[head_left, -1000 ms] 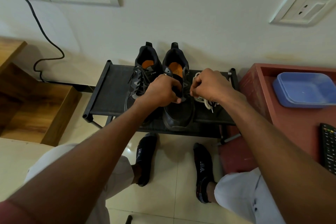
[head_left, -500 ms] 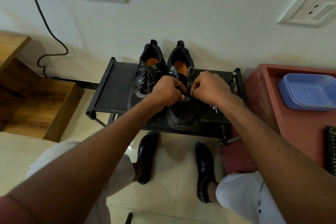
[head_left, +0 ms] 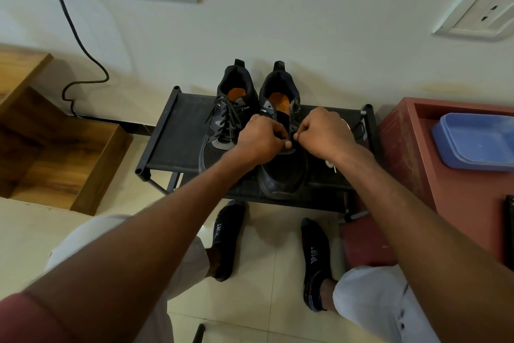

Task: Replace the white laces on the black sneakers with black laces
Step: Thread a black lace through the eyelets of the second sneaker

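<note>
Two black sneakers stand side by side on a low black shoe rack (head_left: 178,131), heels at its back edge by the wall. The left sneaker (head_left: 226,120) is laced in black. Over the right sneaker (head_left: 283,173) both hands are curled: the left hand (head_left: 260,141) and right hand (head_left: 322,135) each pinch something at its eyelets, too small to tell. White laces (head_left: 331,163) lie near the rack's right edge, mostly hidden by the right wrist.

Maroon sleeve (head_left: 16,312), white shorts (head_left: 370,303), black "SPORT" socks (head_left: 315,256).
</note>
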A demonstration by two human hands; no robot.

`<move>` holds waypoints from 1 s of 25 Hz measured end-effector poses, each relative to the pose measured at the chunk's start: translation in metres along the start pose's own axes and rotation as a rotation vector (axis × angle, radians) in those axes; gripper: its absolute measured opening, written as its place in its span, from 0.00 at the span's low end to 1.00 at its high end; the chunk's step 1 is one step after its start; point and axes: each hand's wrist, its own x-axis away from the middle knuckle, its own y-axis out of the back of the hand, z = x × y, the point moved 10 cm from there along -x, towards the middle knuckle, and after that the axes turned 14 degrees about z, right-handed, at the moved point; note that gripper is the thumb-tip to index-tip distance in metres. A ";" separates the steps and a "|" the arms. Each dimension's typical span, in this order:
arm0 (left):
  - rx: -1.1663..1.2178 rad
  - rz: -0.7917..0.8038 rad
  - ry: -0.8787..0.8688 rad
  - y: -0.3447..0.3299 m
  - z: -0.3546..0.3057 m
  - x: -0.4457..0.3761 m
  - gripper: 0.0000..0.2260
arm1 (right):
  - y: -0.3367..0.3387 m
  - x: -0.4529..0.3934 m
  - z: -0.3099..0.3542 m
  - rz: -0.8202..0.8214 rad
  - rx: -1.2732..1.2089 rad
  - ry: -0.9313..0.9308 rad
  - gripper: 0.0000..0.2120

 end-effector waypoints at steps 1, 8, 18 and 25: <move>-0.004 -0.015 0.004 0.002 0.000 0.001 0.05 | 0.003 0.000 0.003 -0.008 -0.006 0.029 0.06; 0.097 0.031 0.066 0.010 0.004 0.001 0.06 | -0.003 0.000 0.024 0.036 0.080 0.267 0.21; -0.093 -0.051 0.098 0.017 -0.006 0.002 0.03 | 0.004 0.004 0.017 0.079 0.052 0.237 0.19; -0.308 -0.091 -0.044 0.042 -0.031 0.012 0.04 | 0.001 -0.001 0.016 0.119 0.062 0.242 0.19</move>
